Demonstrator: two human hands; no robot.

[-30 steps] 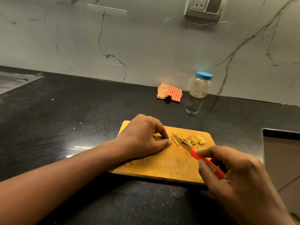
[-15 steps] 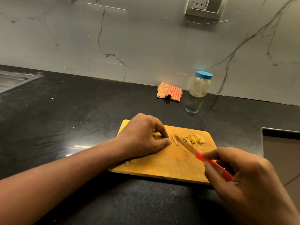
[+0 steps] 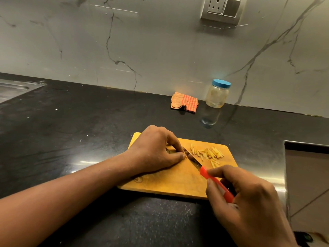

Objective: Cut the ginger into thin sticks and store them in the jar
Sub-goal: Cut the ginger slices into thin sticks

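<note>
A yellow wooden cutting board (image 3: 170,182) lies on the black counter. My left hand (image 3: 156,150) presses a small piece of ginger (image 3: 171,151) onto it, mostly hidden under the fingers. My right hand (image 3: 249,202) grips a knife with a red handle (image 3: 216,183); its blade touches the board right beside my left fingertips. A loose pile of thin ginger sticks (image 3: 208,154) lies on the board's far right part. A clear jar (image 3: 217,94) with a blue lid on stands upright by the wall, behind the board.
A folded orange checked cloth (image 3: 184,103) lies left of the jar at the wall. A steel sink (image 3: 12,88) sits at far left. The counter drops off at a steel edge (image 3: 286,157) on the right. A wall socket (image 3: 222,9) is above.
The knife blade has moved left from the pile of sticks to right against my left fingertips. My left hand has stayed on the ginger.
</note>
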